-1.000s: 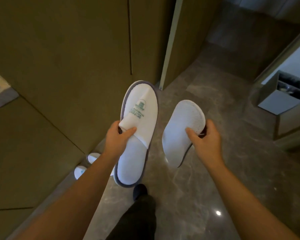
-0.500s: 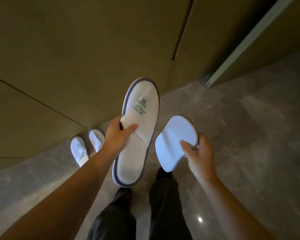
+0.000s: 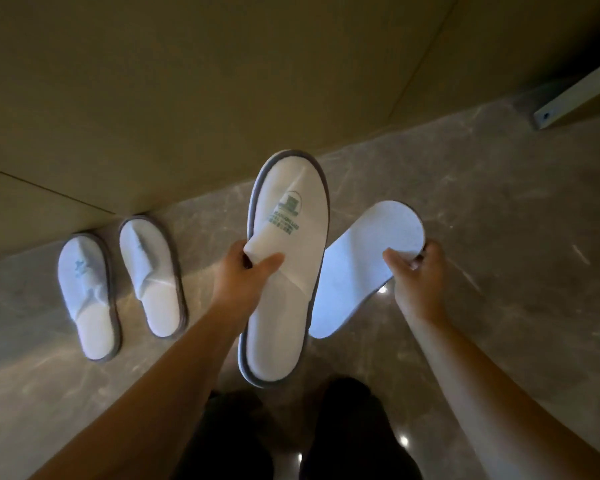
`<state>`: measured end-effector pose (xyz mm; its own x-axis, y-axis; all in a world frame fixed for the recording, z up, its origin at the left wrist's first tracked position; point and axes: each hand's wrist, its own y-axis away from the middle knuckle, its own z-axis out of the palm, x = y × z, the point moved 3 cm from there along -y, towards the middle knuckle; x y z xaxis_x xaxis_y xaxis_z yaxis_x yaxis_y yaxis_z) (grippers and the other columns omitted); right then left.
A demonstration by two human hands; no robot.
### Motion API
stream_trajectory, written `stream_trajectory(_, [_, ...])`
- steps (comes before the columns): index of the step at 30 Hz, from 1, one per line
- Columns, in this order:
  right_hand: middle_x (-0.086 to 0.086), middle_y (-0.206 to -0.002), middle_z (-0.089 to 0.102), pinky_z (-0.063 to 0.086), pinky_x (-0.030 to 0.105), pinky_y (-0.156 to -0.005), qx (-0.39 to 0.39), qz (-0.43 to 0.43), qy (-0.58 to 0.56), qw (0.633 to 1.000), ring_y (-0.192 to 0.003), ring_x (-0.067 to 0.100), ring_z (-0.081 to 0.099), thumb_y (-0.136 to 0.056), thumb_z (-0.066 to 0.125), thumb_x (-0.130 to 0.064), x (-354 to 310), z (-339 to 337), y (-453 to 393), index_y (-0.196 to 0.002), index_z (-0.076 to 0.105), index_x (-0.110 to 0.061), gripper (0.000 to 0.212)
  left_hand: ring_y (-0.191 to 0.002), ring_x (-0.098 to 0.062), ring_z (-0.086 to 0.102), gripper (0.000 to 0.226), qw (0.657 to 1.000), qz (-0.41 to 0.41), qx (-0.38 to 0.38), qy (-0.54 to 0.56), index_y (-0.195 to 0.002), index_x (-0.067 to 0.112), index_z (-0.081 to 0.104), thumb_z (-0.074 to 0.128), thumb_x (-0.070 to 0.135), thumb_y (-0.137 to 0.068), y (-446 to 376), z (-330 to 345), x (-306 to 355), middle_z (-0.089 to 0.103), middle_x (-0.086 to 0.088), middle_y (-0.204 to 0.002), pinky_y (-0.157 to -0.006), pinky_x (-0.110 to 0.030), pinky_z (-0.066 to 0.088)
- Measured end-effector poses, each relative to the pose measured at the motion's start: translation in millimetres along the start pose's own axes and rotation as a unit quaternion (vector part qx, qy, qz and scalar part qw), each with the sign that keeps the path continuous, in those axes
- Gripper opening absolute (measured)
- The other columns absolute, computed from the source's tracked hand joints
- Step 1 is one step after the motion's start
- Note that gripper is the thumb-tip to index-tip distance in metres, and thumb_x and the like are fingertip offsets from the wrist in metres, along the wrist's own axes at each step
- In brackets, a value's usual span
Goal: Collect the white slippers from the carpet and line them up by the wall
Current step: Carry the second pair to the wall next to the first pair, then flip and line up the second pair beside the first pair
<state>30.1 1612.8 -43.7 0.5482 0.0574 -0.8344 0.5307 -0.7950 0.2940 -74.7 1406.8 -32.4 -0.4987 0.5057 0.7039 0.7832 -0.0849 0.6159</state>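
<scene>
Green print on the held slipper (image 3: 288,271) is too blurred to read.

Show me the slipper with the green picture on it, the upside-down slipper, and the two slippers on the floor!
Slipper with green logo (image 3: 284,271): head view, on its upper.
Upside-down slipper (image 3: 364,265): head view, on its sole.
Left floor slipper (image 3: 87,296): head view, on its middle.
Right floor slipper (image 3: 153,275): head view, on its upper.

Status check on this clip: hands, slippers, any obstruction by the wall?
Left hand pinching logo slipper, top up. Right hand holding second slipper, sole showing. Two slippers already down by wall. Floor beside them unobstructed.
</scene>
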Motion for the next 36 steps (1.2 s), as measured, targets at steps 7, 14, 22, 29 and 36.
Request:
stream_trajectory(7, [0.025,-0.106,0.061,0.051,0.027,-0.071,0.054,-0.01,-0.036,0.998,-0.095,0.031,0.061,-0.076,0.064,-0.008,90.7,59.9,-117.4,-0.112,0.044,0.007,0.044,-0.071,-0.013,0.056,0.032,0.995,0.078,-0.05,-0.023,-0.102,0.012,0.053,0.066,0.023,-0.074,-136.8,86.5,-43.4,0.059,0.002,-0.08,-0.053,-0.026,0.044])
stream_trajectory(14, [0.019,-0.137,0.042,0.039,0.027,-0.092,0.018,0.032,-0.096,0.995,-0.121,0.025,0.044,-0.08,0.061,-0.011,105.3,84.9,-149.9,-0.131,0.03,-0.004,0.059,-0.091,-0.027,0.061,0.039,0.988,0.123,-0.096,0.017,-0.112,0.009,0.053,0.065,0.02,-0.076,-184.2,123.3,-25.5,0.063,-0.012,-0.103,-0.071,-0.038,0.052])
stream_trajectory(22, [0.007,-0.107,0.063,0.056,0.04,-0.081,-0.174,0.137,-0.195,0.955,-0.096,0.023,0.062,-0.071,0.069,-0.026,84.9,145.4,-81.3,-0.11,0.053,-0.018,0.043,-0.102,-0.034,0.06,0.043,0.984,0.073,-0.135,0.087,-0.113,0.009,0.053,0.065,0.025,-0.075,-170.8,101.7,-43.9,0.063,-0.019,-0.112,-0.091,-0.055,0.048])
stream_trajectory(29, [-0.006,-0.089,0.057,0.045,0.023,-0.058,-0.232,0.091,-0.071,0.966,-0.08,0.01,0.056,-0.076,0.065,-0.021,80.5,198.7,-52.9,-0.102,0.048,-0.023,0.032,-0.091,-0.017,0.059,0.044,0.996,0.056,-0.058,0.027,-0.118,0.012,0.048,0.064,0.013,-0.077,-164.5,9.8,-102.8,0.059,-0.006,-0.105,-0.067,-0.017,0.048])
stream_trajectory(36, [0.016,-0.11,0.059,0.053,0.044,-0.078,-0.305,0.077,0.014,0.949,-0.09,0.028,0.059,-0.075,0.067,-0.018,91.2,276.4,-22.6,-0.112,0.047,-0.005,0.044,-0.118,-0.016,0.045,0.056,0.985,0.066,0.08,-0.135,-0.128,0.019,0.039,0.062,0.03,-0.078,-154.2,-71.0,-158.6,0.045,-0.003,-0.136,-0.09,-0.025,0.037])
